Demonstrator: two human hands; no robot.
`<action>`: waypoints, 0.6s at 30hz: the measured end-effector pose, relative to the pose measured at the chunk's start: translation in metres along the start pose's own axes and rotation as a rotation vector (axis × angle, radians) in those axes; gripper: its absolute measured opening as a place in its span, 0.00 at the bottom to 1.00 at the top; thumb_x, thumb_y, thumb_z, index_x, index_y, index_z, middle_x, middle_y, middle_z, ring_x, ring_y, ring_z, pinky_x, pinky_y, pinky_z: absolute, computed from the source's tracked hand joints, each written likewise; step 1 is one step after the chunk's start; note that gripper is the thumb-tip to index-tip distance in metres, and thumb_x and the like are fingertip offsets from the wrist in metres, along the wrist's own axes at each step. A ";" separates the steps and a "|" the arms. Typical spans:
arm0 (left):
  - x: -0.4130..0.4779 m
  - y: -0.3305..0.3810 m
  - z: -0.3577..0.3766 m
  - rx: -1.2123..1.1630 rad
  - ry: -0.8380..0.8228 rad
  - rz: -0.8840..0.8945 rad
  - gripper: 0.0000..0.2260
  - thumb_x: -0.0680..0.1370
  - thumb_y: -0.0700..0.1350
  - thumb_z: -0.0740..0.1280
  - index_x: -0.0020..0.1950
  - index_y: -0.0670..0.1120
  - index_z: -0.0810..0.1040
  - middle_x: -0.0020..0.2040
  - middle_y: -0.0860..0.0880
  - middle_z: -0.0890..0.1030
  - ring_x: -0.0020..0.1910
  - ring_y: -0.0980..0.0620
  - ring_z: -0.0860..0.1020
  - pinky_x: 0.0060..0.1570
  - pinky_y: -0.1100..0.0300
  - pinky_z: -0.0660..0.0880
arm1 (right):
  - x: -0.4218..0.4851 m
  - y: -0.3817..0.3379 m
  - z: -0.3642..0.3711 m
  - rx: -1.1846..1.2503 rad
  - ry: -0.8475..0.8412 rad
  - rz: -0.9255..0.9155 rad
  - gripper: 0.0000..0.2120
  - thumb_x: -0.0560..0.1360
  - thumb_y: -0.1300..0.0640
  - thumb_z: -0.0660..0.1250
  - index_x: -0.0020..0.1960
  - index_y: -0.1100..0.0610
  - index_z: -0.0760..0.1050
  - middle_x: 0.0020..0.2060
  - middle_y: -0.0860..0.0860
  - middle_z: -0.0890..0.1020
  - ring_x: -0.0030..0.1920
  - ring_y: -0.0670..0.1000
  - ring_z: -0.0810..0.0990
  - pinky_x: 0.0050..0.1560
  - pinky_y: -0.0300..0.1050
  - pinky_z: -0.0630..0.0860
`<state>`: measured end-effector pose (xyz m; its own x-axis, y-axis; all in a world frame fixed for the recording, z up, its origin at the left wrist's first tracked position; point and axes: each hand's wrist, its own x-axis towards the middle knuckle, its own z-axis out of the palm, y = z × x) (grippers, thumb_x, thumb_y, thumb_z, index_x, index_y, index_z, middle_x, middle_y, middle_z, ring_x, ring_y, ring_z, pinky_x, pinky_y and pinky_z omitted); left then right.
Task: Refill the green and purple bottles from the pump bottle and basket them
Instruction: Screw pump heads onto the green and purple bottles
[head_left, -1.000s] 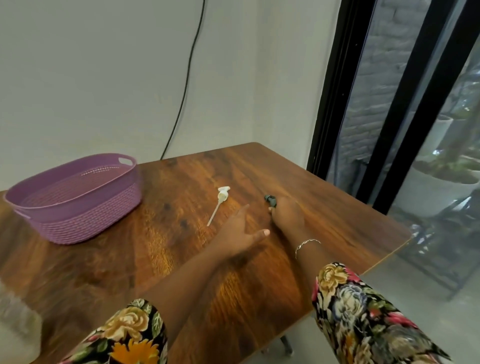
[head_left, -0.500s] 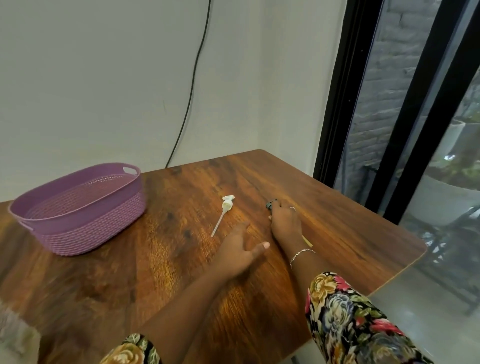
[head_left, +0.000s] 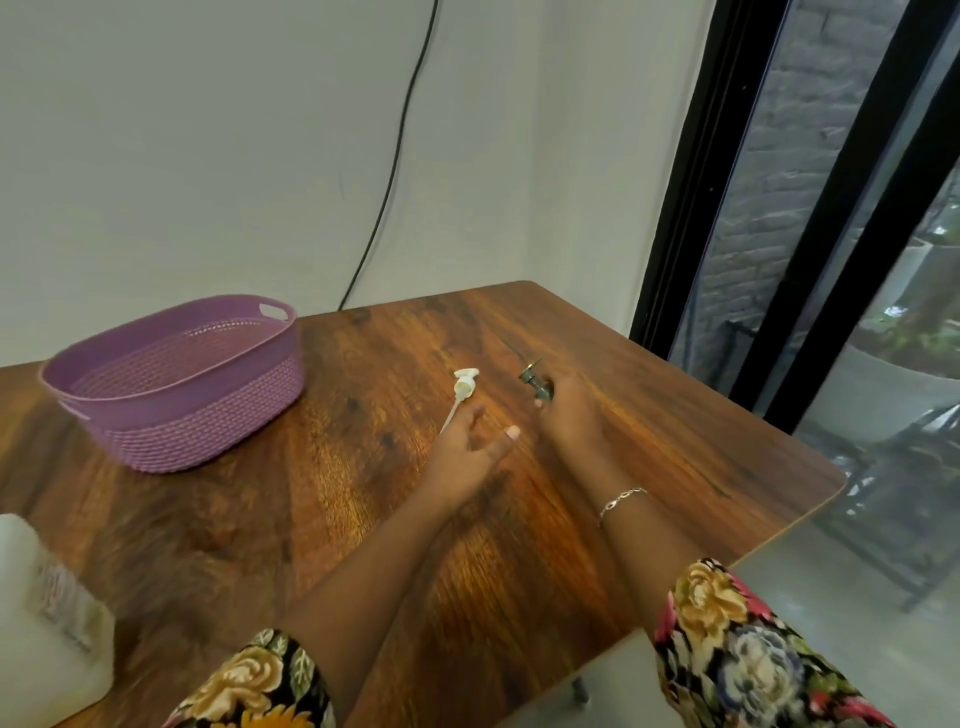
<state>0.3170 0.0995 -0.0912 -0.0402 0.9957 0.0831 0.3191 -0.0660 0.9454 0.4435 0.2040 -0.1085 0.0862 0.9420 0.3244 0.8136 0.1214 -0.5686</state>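
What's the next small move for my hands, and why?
Probably close the left hand on the white pump head and lift it: that hand lies open beside its tube, while the right hand grips the dark green piece.

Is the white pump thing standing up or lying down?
Lying down: the white pump lies flat on the wooden table, tube stretched toward the left hand.

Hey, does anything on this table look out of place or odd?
Yes: the white pump lies flat on the table, dip tube exposed, off any bottle. The right hand holds a dark cap, also off a bottle. No spill shows.
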 end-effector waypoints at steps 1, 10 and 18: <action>-0.001 0.002 -0.002 -0.006 0.000 0.006 0.27 0.77 0.49 0.66 0.74 0.45 0.62 0.73 0.48 0.64 0.71 0.51 0.63 0.62 0.61 0.62 | -0.003 -0.004 -0.006 0.062 0.011 0.001 0.17 0.73 0.63 0.67 0.62 0.56 0.74 0.57 0.55 0.77 0.55 0.55 0.76 0.56 0.49 0.74; -0.027 0.015 -0.021 -0.014 0.086 0.172 0.27 0.76 0.51 0.67 0.73 0.48 0.65 0.71 0.49 0.69 0.69 0.51 0.67 0.67 0.51 0.67 | -0.056 -0.055 -0.064 0.582 -0.089 -0.050 0.12 0.71 0.65 0.70 0.52 0.55 0.77 0.48 0.50 0.80 0.52 0.51 0.78 0.55 0.46 0.74; -0.069 0.024 -0.052 0.082 0.227 0.441 0.24 0.74 0.46 0.70 0.69 0.47 0.69 0.65 0.51 0.74 0.65 0.56 0.71 0.64 0.62 0.69 | -0.110 -0.109 -0.091 0.827 -0.197 -0.163 0.16 0.70 0.70 0.69 0.45 0.49 0.76 0.44 0.49 0.81 0.51 0.51 0.79 0.58 0.50 0.75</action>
<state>0.2786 0.0263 -0.0580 -0.0869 0.8346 0.5439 0.4252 -0.4627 0.7779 0.3972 0.0590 -0.0135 -0.1585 0.9209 0.3561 0.1213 0.3761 -0.9186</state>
